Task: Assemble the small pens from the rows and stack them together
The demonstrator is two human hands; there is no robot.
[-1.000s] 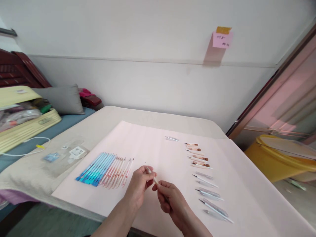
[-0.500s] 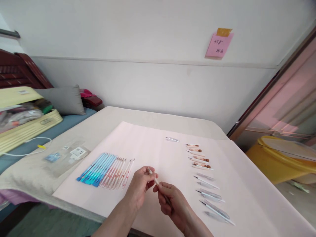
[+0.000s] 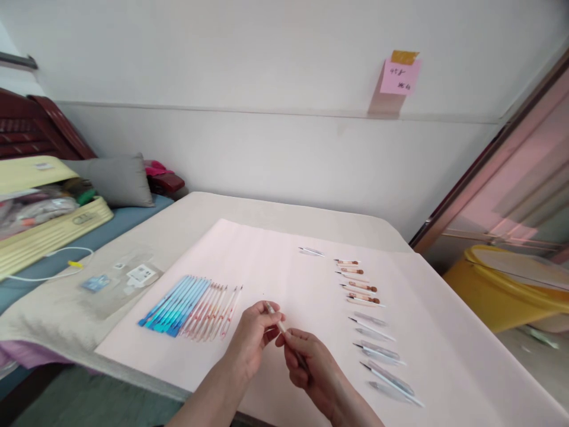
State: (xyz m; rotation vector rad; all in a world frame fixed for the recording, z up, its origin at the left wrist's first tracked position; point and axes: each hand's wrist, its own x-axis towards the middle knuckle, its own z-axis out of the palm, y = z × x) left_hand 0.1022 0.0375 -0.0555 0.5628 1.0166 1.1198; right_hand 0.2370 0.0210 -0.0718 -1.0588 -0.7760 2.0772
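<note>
Near the front middle of the pink sheet, my left hand (image 3: 254, 331) and my right hand (image 3: 313, 366) meet on one slim, pale pen (image 3: 276, 318). The left fingers pinch its upper end, while the right fingers wrap round its lower part, which they partly hide. Left of my hands lies a row of blue pens (image 3: 180, 305), with clear, red-patterned pens (image 3: 216, 308) beside it. On the right, white refills with dark tips (image 3: 386, 375) lie next to grey pen barrels (image 3: 380, 350) and brown-and-beige pen barrels (image 3: 361, 286).
Another white refill (image 3: 312, 252) lies at the sheet's far side. Clear plastic packaging (image 3: 128, 284) rests on the cloth at left, near a yellow container (image 3: 66, 222) of mixed items. A pink note (image 3: 400, 77) hangs on the wall. A yellow bin (image 3: 502, 290) stands at right.
The lower edge of the pink note has lifted away from the wall, and its shadow below has grown. My hands and the pen look almost unmoved.
</note>
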